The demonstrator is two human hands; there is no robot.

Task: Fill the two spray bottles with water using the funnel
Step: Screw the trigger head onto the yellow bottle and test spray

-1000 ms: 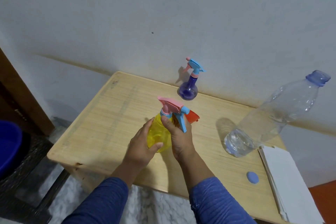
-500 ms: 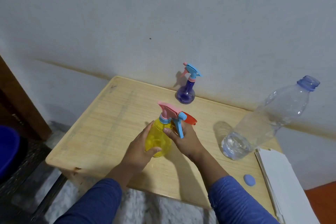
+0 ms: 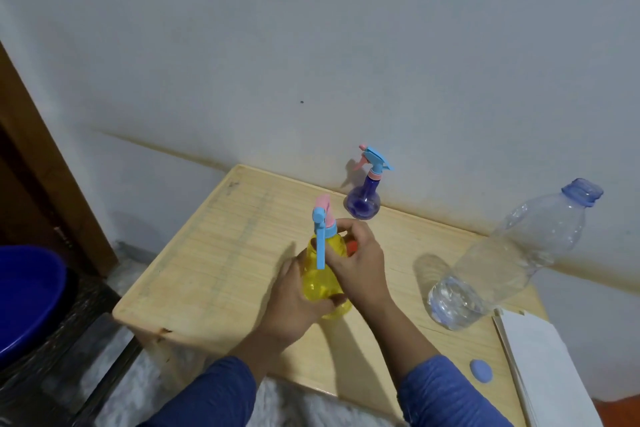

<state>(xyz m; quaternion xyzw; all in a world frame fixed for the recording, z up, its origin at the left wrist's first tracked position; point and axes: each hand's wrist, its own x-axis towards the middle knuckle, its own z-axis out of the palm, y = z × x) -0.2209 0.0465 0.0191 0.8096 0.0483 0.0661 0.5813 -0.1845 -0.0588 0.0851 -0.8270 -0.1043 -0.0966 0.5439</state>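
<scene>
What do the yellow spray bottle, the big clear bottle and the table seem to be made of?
Yellow spray bottle: probably translucent glossy plastic, since light passes through its tinted body; its pink and blue trigger head looks like opaque plastic. Big clear bottle: thin clear plastic, ribbed, with some water visible at the bottom. Table: pale wood or a wood-look laminate, matte, with fine straight grain lines; which one is unclear.

A single wide-angle view from a camera worn on the person's head, looking forward and steeply down. The wooden bench (image 3: 221, 253) fills the middle of the frame, seen from close above, its far edge against a pale wall (image 3: 311, 45) at 12 o'clock. The person's own blue sleeves (image 3: 446, 395) enter from 6 o'clock, nearest the lens. Floor (image 3: 114, 388) shows at 8 o'clock. Straight lines bend toward the frame edges.
</scene>
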